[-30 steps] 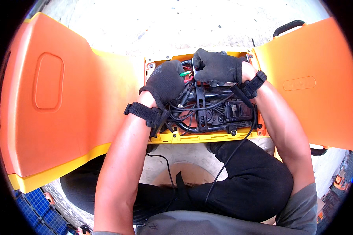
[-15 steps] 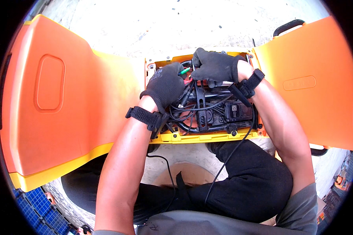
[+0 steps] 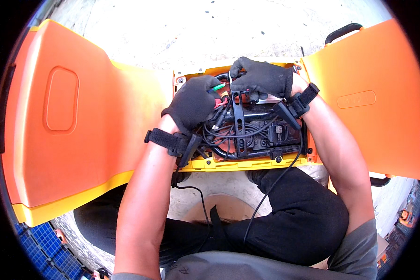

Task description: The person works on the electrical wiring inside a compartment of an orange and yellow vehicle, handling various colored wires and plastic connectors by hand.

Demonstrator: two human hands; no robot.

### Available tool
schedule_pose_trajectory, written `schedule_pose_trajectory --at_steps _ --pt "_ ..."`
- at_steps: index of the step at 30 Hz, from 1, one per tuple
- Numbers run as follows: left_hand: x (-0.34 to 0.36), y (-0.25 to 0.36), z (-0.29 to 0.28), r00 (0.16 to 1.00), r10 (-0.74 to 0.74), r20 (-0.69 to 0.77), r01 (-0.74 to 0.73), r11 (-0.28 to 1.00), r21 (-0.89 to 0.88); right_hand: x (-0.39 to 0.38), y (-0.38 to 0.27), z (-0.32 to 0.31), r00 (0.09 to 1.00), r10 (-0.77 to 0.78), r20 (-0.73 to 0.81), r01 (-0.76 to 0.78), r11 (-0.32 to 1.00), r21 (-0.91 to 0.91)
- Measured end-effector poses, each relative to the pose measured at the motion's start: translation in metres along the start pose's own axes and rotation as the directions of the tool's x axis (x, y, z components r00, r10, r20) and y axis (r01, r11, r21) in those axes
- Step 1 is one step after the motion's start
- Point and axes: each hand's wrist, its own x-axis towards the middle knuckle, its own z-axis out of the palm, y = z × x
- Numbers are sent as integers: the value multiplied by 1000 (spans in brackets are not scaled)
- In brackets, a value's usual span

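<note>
Black work gloves cover both my hands. Wires with a green connector (image 3: 219, 87) and a red wire end (image 3: 220, 103) come out at the fingers of my left hand (image 3: 191, 101), which is closed round them. My right hand (image 3: 261, 80) is closed in a pinch just to the right, above a black slotted metal bracket (image 3: 239, 122). A thin pale strip shows by its fingertips, but what the pinch holds is hidden. Below the hands, looped black cables (image 3: 219, 134) and a black box-shaped module (image 3: 284, 133) lie in the open bay of an orange and yellow machine body.
Large orange panels, a left one (image 3: 88, 107) and a right one (image 3: 364, 88), flank the bay. A yellow rim (image 3: 247, 164) borders its near side. Black cords (image 3: 271, 191) hang from the wrist straps toward my lap. Blue crates (image 3: 49, 247) stand at lower left.
My left hand has shifted slightly left, uncovering more of the red wires. My right hand has moved a little right, and more of the bracket's top shows.
</note>
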Motion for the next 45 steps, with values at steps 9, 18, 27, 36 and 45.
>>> schedule_pose_trajectory --at_steps 9,18,27,36,45 --pt "7 2 -8 992 78 101 -88 991 104 -5 -9 7 997 76 7 -76 970 230" --pt "45 -14 -3 912 62 407 -206 925 320 -2 6 5 995 -40 92 22 982 187" --pt "64 -10 0 813 34 582 -430 709 559 -6 -1 9 1000 19 11 -21 961 276" --pt "70 -12 -3 793 62 606 -476 685 552 -1 1 9 991 -130 17 126 980 156" --pt "73 -16 3 861 -141 489 -201 787 583 -10 -7 8 999 -26 41 19 986 166"
